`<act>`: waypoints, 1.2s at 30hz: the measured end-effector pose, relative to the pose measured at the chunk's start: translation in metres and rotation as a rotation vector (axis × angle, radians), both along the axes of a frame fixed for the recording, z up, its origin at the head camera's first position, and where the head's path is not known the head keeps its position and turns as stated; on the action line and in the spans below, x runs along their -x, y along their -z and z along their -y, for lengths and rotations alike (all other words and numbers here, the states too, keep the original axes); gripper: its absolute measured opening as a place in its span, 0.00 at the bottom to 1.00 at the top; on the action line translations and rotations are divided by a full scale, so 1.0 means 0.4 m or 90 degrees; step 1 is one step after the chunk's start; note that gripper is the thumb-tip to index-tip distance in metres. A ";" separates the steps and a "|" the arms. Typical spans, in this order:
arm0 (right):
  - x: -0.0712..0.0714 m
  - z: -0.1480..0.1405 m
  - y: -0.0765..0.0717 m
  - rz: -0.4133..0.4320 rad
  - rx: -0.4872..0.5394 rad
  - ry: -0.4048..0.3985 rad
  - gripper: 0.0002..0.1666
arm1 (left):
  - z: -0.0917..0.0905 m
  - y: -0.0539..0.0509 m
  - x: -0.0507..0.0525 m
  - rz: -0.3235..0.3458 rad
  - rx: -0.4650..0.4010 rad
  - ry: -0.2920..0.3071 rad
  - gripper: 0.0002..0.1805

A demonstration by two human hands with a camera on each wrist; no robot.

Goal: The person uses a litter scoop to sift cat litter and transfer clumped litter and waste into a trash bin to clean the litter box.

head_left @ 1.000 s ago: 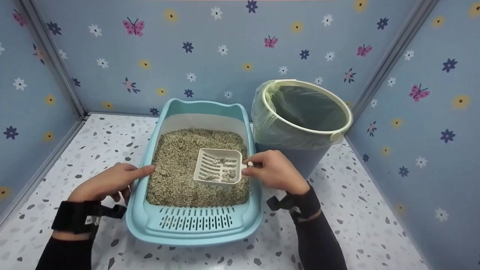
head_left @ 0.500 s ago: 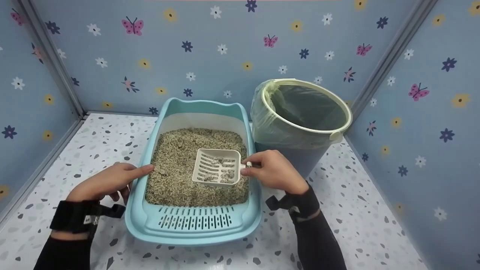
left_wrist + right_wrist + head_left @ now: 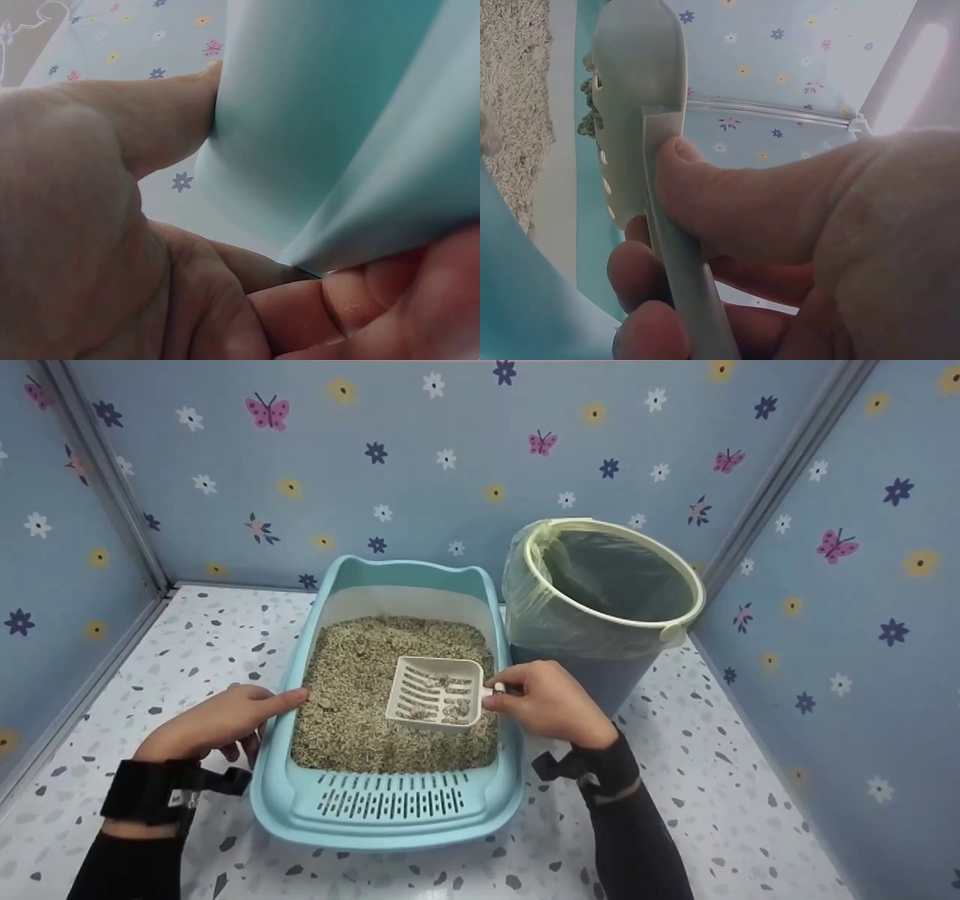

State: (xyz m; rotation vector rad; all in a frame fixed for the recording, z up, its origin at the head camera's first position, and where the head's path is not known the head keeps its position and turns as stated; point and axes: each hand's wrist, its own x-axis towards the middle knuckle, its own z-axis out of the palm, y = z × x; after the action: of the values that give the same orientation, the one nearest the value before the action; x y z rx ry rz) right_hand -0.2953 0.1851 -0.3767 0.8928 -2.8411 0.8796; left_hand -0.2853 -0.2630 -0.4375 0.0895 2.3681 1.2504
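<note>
With the left hand clamped on its rim, the pale-blue plastic litter tray is steadied; above its tan granules, the slotted off-white plastic scoop, handle pinched by the right hand, is best kept level and gently shaken.

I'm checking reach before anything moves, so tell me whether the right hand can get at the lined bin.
Likely yes: the right hand holds the scoop near the lined bin, whose mouth is open, and nothing visible stands between them.
</note>
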 end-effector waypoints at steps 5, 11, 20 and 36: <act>-0.008 0.005 -0.010 -0.008 0.001 0.007 0.13 | 0.001 0.003 0.001 -0.003 0.001 0.002 0.37; -0.017 0.004 -0.050 -0.025 0.003 0.022 0.24 | 0.001 0.002 0.001 -0.007 0.005 0.004 0.38; -0.019 -0.018 -0.175 -0.065 -0.010 0.047 0.20 | 0.003 0.001 0.004 -0.006 0.001 0.007 0.40; 0.030 -0.139 -0.377 -0.097 -0.041 0.179 0.19 | 0.000 0.005 0.001 -0.004 -0.003 -0.004 0.38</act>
State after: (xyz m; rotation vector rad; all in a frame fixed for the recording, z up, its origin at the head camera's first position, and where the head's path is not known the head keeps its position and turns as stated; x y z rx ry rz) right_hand -0.3071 0.2407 -0.2260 0.5207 -2.7802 0.6611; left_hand -0.2856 -0.2632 -0.4394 0.0881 2.3728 1.2598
